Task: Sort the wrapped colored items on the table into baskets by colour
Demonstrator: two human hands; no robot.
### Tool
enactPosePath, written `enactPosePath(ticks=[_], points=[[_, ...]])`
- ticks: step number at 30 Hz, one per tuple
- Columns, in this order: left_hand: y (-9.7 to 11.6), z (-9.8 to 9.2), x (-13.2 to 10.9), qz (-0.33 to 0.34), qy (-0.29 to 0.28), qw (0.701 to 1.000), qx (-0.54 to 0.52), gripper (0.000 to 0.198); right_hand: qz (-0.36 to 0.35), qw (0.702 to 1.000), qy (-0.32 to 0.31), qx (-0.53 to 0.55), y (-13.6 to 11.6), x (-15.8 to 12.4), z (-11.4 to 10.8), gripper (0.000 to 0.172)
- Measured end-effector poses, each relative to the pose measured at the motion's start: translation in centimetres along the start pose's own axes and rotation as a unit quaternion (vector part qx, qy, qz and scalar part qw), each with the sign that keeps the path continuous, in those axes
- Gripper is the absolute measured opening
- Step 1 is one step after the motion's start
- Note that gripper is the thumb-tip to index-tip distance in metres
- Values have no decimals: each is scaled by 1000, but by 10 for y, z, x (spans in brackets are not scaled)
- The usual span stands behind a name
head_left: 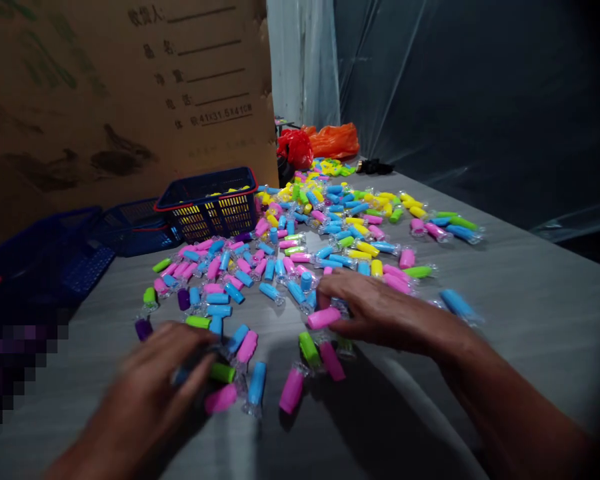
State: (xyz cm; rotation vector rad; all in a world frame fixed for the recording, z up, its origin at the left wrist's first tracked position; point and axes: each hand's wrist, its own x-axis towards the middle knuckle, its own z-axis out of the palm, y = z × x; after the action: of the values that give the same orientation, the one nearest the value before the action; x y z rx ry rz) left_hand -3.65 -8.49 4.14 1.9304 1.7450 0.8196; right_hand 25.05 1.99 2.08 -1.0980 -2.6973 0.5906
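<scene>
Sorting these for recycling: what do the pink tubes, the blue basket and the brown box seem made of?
The pink tubes look like smooth, matte, opaque plastic with clear glossy tips, though rubber is possible. The blue basket looks like moulded plastic, judging by its regular lattice walls. The brown box looks like unvarnished cardboard, with printed lines and dull stained patches.

Capsules [291,391] — seemingly glossy plastic, carton [120,93] — matt cardboard

Left hand [153,380] blurred, curled downward, right hand [385,313] palm-down, outstretched
</scene>
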Motion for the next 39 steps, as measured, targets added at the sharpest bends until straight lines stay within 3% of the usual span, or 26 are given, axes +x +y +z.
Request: enactPosePath(ticks=[2, 4, 7, 11, 13, 15, 17, 18, 20, 22, 24, 28, 31, 35, 39], points=[[8, 24, 14, 51, -81, 991, 95, 14, 4, 1000, -24, 13, 1, -3, 2, 11], [16, 44, 26, 60, -139, 973, 172, 19, -12, 999, -39, 7, 2, -5, 5, 20], [25, 61, 36, 25, -174, 945, 277, 20, -18, 999, -36, -22, 2, -6, 7, 29], [24, 65, 38, 4, -178, 919, 351, 24, -20, 997, -51, -52, -3, -9, -2, 20], [19, 65, 37, 6, -167, 930, 327, 26, -12, 995, -74, -69, -10, -10, -5, 21], [14, 65, 36, 15, -121, 963, 242, 24, -2, 992, -88, -95, -18, -9, -5, 23], [12, 64, 34, -21, -44, 996, 72, 22, -9, 990, -75, -118, -25, -8, 2, 17], [14, 63, 33, -60, -7, 997, -43, 25, -15, 990, -60, -125, -27, -8, 8, 13], [20, 60, 32, -167, 44, 945, -279, 31, -25, 990, -29, -136, -28, -8, 20, 12], [30, 58, 30, -257, 65, 852, -452, 32, -38, 989, -3, -141, -26, -8, 31, 14], [39, 57, 27, -310, 80, 774, -547, 29, -47, 989, 6, -138, -24, -7, 34, 14], [49, 66, 13, -364, 91, 672, -639, 23, -38, 996, -7, -83, -20, -8, 16, 16], [49, 79, -1, -381, 36, 615, -690, 23, -54, 998, 40, 3, -25, -9, 2, 22], [54, 95, -13, -320, -60, 547, -771, 40, -150, 974, 71, 155, -42, -5, 9, 35], [55, 93, -19, -333, -64, 525, -781, 36, -220, 951, 49, 213, -51, 0, 25, 40]])
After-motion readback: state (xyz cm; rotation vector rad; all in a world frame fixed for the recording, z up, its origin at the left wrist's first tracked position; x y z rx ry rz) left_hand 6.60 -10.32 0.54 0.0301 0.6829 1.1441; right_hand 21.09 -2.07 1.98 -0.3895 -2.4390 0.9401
